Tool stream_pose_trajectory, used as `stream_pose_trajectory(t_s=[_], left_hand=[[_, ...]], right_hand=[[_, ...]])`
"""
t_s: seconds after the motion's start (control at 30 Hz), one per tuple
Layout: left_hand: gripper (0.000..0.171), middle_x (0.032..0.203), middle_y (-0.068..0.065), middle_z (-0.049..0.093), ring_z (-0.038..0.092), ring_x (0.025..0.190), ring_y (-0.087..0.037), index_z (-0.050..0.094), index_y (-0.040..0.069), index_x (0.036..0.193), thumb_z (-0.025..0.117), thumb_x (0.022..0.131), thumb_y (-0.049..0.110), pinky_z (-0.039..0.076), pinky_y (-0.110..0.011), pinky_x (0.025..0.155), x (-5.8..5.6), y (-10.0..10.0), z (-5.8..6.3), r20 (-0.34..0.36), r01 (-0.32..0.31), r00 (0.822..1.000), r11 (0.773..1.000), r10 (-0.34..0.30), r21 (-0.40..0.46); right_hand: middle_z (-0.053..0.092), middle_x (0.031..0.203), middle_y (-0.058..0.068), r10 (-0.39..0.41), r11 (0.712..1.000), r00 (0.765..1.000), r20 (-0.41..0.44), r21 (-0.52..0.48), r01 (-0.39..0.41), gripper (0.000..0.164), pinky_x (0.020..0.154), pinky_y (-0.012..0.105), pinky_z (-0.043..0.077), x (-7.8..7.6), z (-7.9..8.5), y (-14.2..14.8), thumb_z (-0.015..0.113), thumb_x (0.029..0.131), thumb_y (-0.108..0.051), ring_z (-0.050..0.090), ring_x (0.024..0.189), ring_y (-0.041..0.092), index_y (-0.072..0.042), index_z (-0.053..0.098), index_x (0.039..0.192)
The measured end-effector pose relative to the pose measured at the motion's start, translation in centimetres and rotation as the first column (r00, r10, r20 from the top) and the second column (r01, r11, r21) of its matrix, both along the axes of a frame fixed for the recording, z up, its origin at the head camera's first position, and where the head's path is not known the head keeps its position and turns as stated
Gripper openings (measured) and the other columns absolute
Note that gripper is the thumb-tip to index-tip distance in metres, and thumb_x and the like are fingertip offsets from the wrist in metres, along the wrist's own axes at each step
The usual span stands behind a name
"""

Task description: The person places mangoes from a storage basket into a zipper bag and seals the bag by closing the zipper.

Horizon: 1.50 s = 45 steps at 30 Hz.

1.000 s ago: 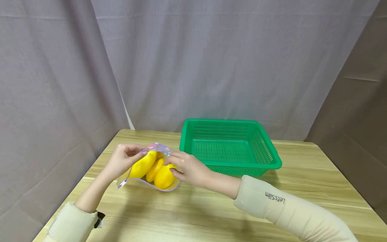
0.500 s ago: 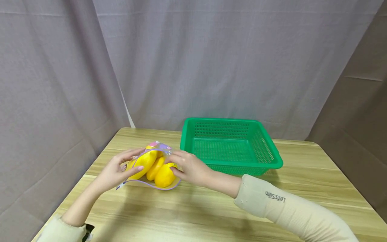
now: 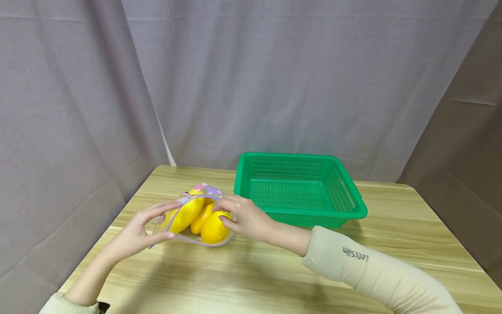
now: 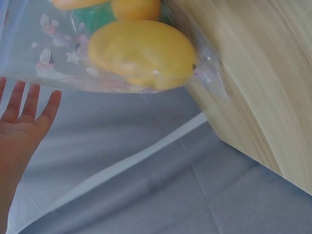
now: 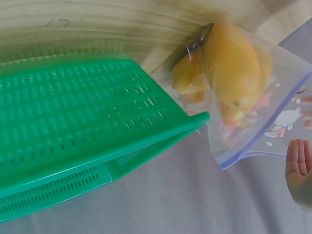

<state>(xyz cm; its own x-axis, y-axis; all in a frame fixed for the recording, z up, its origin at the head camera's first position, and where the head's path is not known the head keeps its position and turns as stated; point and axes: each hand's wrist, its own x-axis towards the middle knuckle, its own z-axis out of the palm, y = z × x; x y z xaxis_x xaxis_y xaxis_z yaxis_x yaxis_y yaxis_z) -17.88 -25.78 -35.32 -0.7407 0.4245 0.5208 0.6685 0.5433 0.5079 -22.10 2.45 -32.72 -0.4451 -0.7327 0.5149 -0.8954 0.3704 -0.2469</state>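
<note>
A clear zip bag [image 3: 178, 234] with a purple rim and printed cartoon figures lies on the table, its mouth gaping toward me. Several smooth yellow fruits [image 3: 215, 227] are inside, mango-like in shape; one long fruit [image 4: 141, 52] shows through the plastic in the left wrist view. At the bag's right rim, my right hand [image 3: 246, 220] has bent fingers and pinches the edge, thumb over the front fruit. My left hand [image 3: 135, 233] is at the left side, fingers extended and thumb spread, around the bag's left edge; its exact contact is unclear.
A green perforated plastic basket [image 3: 298, 213] stands behind and right of the bag, with nothing in it. The wooden table [image 3: 251, 279] reaches toward me. Grey curtains [image 3: 274, 87] hang behind the table and at both sides.
My left hand let go of the bag's upper left rim, spread its fingers and moved left and slightly down. My right hand and the fruits stay nearly in place.
</note>
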Motion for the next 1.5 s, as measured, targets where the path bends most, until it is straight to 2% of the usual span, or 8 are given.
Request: stream_pose_trajectory(t_s=[0.1, 0.33, 0.57, 0.7, 0.83, 1.0, 1.23, 1.5], left_hand=[[0.062, 0.127, 0.006, 0.058, 0.052, 0.094, -0.009, 0.055, 0.016, 0.131, 0.079, 0.074, 0.011, 0.040, -0.018, 0.083, 0.2, -0.3, 0.0, 0.003, 0.011, 1.000, 1.000, -0.011, -0.012], [0.075, 0.134, -0.003, 0.055, 0.047, 0.118, 0.004, 0.054, 0.013, 0.133, 0.086, 0.065, 0.018, 0.044, -0.019, 0.092, 0.9, -0.9, -0.2, -0.002, 0.048, 0.999, 0.998, -0.048, -0.033], [0.079, 0.138, 0.002, 0.052, 0.043, 0.122, 0.007, 0.052, 0.013, 0.134, 0.087, 0.063, 0.016, 0.034, -0.007, 0.096, 1.1, -1.5, -1.0, -0.003, 0.050, 0.999, 0.999, -0.050, -0.010], [0.079, 0.142, -0.003, 0.049, 0.037, 0.130, 0.008, 0.049, 0.008, 0.136, 0.082, 0.065, 0.000, 0.032, -0.005, 0.098, 0.8, -1.9, -1.8, -0.051, 0.060, 0.997, 0.998, -0.062, -0.031], [0.073, 0.142, -0.011, 0.048, 0.032, 0.134, 0.007, 0.049, 0.008, 0.136, 0.077, 0.070, -0.005, 0.030, -0.005, 0.102, 0.4, -2.1, -2.3, -0.069, 0.049, 0.996, 0.997, -0.053, -0.051], [0.057, 0.138, -0.010, 0.053, 0.036, 0.133, 0.004, 0.057, 0.011, 0.129, 0.072, 0.076, -0.006, 0.026, -0.005, 0.105, 0.2, -2.4, -2.4, -0.054, 0.061, 0.997, 0.998, -0.062, -0.018], [0.048, 0.137, 0.002, 0.054, 0.041, 0.130, 0.003, 0.063, 0.011, 0.123, 0.069, 0.078, -0.006, 0.028, -0.006, 0.104, 0.0, -2.6, -2.3, -0.088, 0.116, 0.990, 0.993, -0.114, 0.018], [0.041, 0.135, -0.002, 0.055, 0.045, 0.125, 0.004, 0.065, 0.010, 0.121, 0.063, 0.083, -0.007, 0.033, -0.006, 0.100, -0.2, -3.0, -2.0, -0.006, 0.149, 0.989, 0.987, -0.149, 0.055]], right_hand=[[0.067, 0.102, 0.005, 0.001, 1.000, 1.000, -0.003, 0.000, -0.001, 0.018, 0.083, 0.022, 0.053, 0.0, 0.1, -0.2, 0.065, 0.084, -0.001, 0.063, 0.090, 0.016, -0.005, 0.064, 0.102], [0.068, 0.100, 0.005, 0.016, 1.000, 1.000, -0.021, -0.025, -0.017, 0.018, 0.101, 0.030, 0.045, -0.2, 0.2, -0.5, 0.064, 0.083, 0.001, 0.064, 0.089, 0.016, -0.003, 0.065, 0.101], [0.067, 0.099, 0.006, -0.014, 0.997, 1.000, 0.001, -0.081, 0.015, 0.019, 0.081, 0.022, 0.053, -0.3, 0.1, -0.4, 0.063, 0.083, 0.002, 0.062, 0.089, 0.017, -0.004, 0.065, 0.101], [0.067, 0.101, 0.005, -0.011, 0.995, 1.000, -0.029, -0.098, 0.008, 0.019, 0.085, 0.025, 0.053, -0.4, 0.1, -0.7, 0.067, 0.084, -0.006, 0.062, 0.096, 0.018, -0.005, 0.065, 0.103], [0.067, 0.110, 0.006, 0.029, 0.985, 0.999, -0.040, -0.167, -0.035, 0.033, 0.096, 0.028, 0.049, -0.5, 0.1, -1.2, 0.074, 0.080, -0.015, 0.060, 0.110, 0.021, -0.004, 0.064, 0.110], [0.063, 0.123, 0.011, 0.074, 0.972, 0.997, -0.034, -0.223, -0.080, 0.055, 0.106, 0.030, 0.042, -0.4, -0.1, -2.2, 0.081, 0.073, -0.019, 0.054, 0.123, 0.026, -0.002, 0.059, 0.121], [0.046, 0.143, 0.011, 0.069, 0.988, 0.995, 0.068, -0.142, -0.059, 0.072, 0.115, 0.046, 0.027, 0.5, -0.1, -3.8, 0.076, 0.078, -0.028, 0.035, 0.138, 0.028, -0.006, 0.044, 0.138], [0.036, 0.150, 0.006, 0.003, 0.999, 0.993, 0.114, -0.052, 0.003, 0.074, 0.118, 0.049, 0.016, 1.5, -0.4, -5.2, 0.069, 0.083, -0.037, 0.021, 0.144, 0.027, -0.013, 0.035, 0.144]])
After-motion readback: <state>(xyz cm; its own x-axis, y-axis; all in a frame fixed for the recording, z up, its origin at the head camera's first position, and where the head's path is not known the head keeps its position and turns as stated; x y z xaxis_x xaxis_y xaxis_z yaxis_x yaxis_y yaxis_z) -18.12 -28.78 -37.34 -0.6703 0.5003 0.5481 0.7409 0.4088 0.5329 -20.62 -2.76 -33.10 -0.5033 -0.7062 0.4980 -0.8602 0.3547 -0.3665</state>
